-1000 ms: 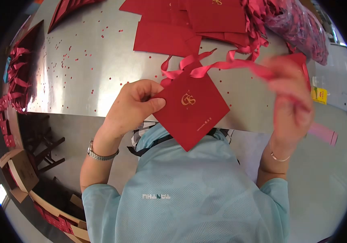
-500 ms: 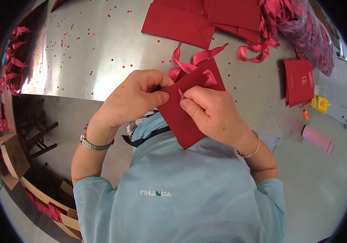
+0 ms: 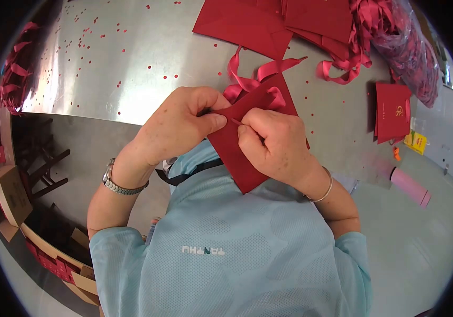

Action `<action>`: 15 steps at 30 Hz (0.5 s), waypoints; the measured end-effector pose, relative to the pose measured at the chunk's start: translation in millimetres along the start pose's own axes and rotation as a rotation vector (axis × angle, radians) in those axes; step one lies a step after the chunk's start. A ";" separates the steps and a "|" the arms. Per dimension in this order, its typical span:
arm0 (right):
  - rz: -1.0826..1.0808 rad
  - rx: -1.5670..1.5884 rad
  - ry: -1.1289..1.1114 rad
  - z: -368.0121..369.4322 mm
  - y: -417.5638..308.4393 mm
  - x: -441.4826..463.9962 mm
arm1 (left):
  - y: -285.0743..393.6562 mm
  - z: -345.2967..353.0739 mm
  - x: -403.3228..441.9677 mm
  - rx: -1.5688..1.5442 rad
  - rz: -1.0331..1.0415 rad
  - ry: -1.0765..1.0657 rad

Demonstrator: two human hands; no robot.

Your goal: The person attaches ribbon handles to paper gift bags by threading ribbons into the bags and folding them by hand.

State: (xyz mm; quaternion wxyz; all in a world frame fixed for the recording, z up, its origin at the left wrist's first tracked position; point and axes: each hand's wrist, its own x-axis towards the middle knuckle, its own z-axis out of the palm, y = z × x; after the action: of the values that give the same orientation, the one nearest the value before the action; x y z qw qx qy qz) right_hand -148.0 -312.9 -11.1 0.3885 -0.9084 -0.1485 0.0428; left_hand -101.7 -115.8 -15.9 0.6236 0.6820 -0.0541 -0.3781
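Note:
A small dark red paper bag (image 3: 239, 164) is held tilted in front of my chest. My left hand (image 3: 184, 121) grips its upper left edge, thumb on the near face and fingers behind. Pinched between the thumb and forefinger of my right hand (image 3: 274, 140) is the end of a pink ribbon (image 3: 235, 121) at the bag's near face. More of the ribbon loops out above the bag's top edge, its tail lying over the table. My right fingers partly cover the bag's middle.
Flat red bags (image 3: 242, 26) lie stacked at the table's far side, beside a ribbon bundle and a plastic-wrapped pile (image 3: 414, 53). To the right are a printed red bag (image 3: 393, 111), a yellow packet (image 3: 415, 142) and a pink bottle (image 3: 410, 186). Small red dots litter the metal table (image 3: 131, 31).
My right hand has shifted slightly, and the ribbon end in its pinch now lies flatter, pointing toward my left thumb. The whole view has moved a little.

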 end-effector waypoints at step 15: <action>0.068 -0.227 0.004 -4.5 -25.3 13.5 | 12.8 19.7 -14.4 0.344 0.205 0.225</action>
State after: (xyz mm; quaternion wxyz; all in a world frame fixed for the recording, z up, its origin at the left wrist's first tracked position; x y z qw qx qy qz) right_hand -140.3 -295.4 10.7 0.2817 -0.9512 -0.1206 0.0373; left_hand -118.3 -126.7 3.3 0.5354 0.8071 -0.1171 -0.2195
